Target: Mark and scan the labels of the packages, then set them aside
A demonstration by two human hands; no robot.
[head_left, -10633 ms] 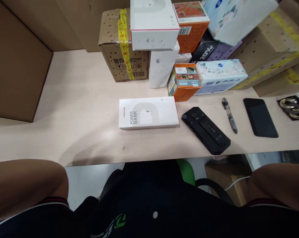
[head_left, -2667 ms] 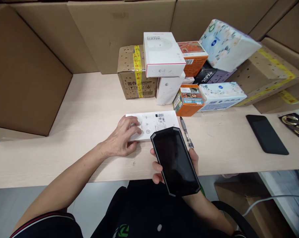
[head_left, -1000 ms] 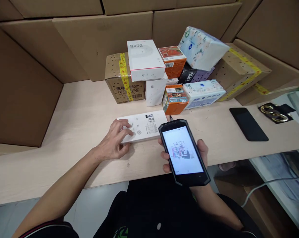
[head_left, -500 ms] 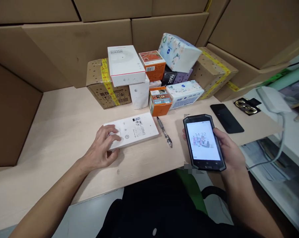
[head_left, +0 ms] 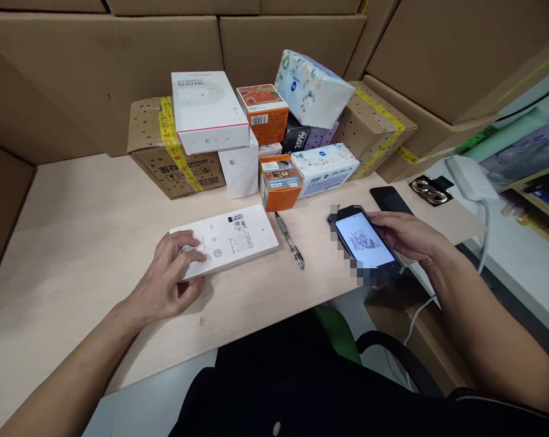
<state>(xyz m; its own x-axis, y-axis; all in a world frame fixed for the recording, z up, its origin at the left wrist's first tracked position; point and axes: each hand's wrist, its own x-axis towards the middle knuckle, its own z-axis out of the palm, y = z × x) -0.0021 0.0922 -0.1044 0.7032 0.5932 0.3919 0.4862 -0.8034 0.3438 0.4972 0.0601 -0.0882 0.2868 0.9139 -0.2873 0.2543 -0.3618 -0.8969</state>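
My left hand (head_left: pixel 165 276) grips the near left end of a flat white box (head_left: pixel 231 243), with fingertips on top and the thumb along its near side. Small printed labels face up on the box, which lies on the table. At the right, my right hand (head_left: pixel 406 233) holds a rugged black smartphone (head_left: pixel 364 240) by its right side. Its lit screen shows a clock, and the phone tilts away near the table's front edge. Between the box and the phone lies a clear pen (head_left: pixel 289 241). A dark flat phone-like slab (head_left: pixel 390 199) is partly hidden behind my right hand.
Behind the white box stand a power bank box (head_left: pixel 211 106), orange cartons (head_left: pixel 280 185), tissue packs (head_left: pixel 324 169) and taped cardboard boxes (head_left: pixel 183 167). Gold rings on a black card (head_left: pixel 430 190) lie at the right, near a white charger with a cable (head_left: pixel 472 178). Large cartons (head_left: pixel 165 48) wall the back.
The smartphone has tipped flatter, and my right hand has swung round to its upper right side, now covering part of the dark slab. My left hand stays on the white box. The view has shifted slightly.
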